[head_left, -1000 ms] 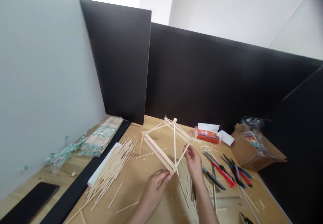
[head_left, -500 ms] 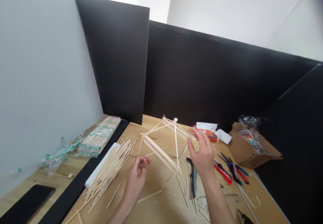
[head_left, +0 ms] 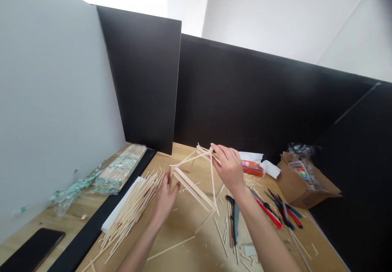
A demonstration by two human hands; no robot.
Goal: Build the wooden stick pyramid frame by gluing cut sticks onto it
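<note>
A frame of thin wooden sticks [head_left: 193, 188] stands on the table, with a bundled bar of sticks along its near side and slanting sticks meeting at a raised joint. My right hand [head_left: 228, 165] pinches that top joint between thumb and fingers. At the frame's left corner, my left hand [head_left: 167, 196] has its thumb and fingers around the upright stick there. Beside my left hand lies a heap of loose sticks [head_left: 134, 206] on white paper.
To the right lie a grey-bladed cutting tool [head_left: 235, 221], red-handled pliers [head_left: 269, 212] and more pliers [head_left: 286, 210]. Behind them are an orange packet [head_left: 253, 168] and an open cardboard box [head_left: 295, 186]. Left are wrapped sticks [head_left: 121, 170] and a phone [head_left: 32, 249]. Black panels [head_left: 260, 100] surround the table.
My right hand has moved left and up onto the frame's top joint. My left hand has moved up to the left corner and closed around its upright. The frame stays about where it was.
</note>
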